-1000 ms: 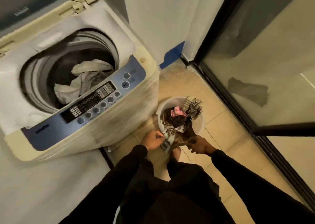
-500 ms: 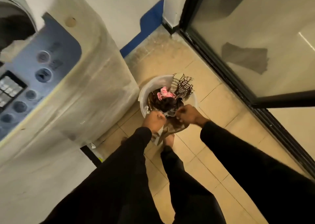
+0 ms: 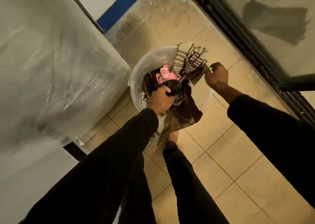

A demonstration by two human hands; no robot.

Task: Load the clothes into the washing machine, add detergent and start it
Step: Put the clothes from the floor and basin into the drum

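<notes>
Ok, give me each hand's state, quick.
Left hand: gripping the dark clothes in the basin.
Right hand: pinching the striped cloth.

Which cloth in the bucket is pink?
The small crumpled pink cloth in the middle of the bucket; the checked cloth and brown cloth are darker.

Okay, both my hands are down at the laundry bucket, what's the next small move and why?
Probably lift both hands together. Your left hand grips the dark clothes and your right hand pinches the striped cloth, yet both still hang in the bucket, not in the washing machine.
</notes>
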